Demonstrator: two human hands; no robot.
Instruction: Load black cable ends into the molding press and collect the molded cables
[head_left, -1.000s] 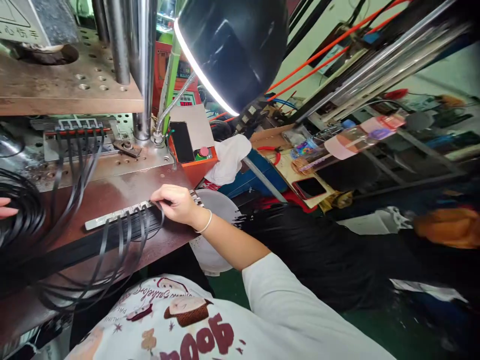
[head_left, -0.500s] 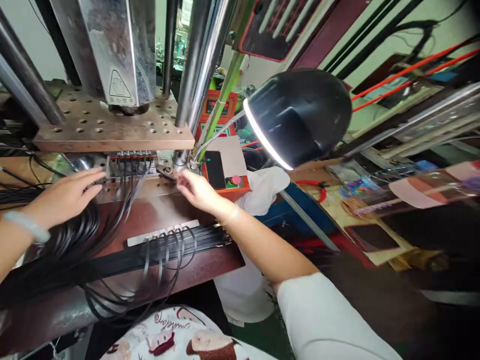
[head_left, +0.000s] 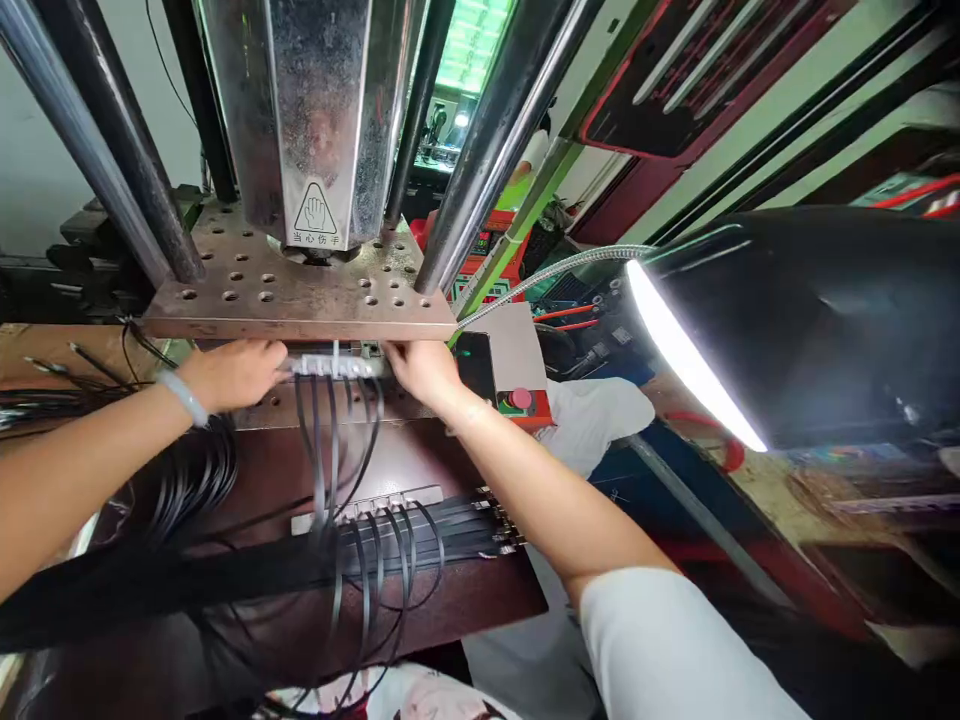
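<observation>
A narrow metal fixture bar (head_left: 337,366) with several thin black cables hanging from it is between my hands, at the front of the press under its plate. My left hand (head_left: 240,372) is closed at the bar's left end. At its right end my right hand (head_left: 424,372) is closed too, with its fingertips partly hidden by the plate's edge. Nearer to me, a second metal fixture bar (head_left: 409,497) lies on the dark red table (head_left: 480,590), with cables looping out of it. Beside that bar runs a thick bundle of black cables (head_left: 247,575).
Over my hands hangs the press plate (head_left: 300,328), between steel columns (head_left: 487,160). An orange control box with a red button (head_left: 520,399) stands to the right. A lit black lamp (head_left: 825,330) fills the right side. A white cloth (head_left: 600,415) lies by the box.
My hands have closed on the ends of a cabled fixture bar; earlier they were apart and my left hand's fingers were stretched out. The view has shifted, and the lamp appears larger.
</observation>
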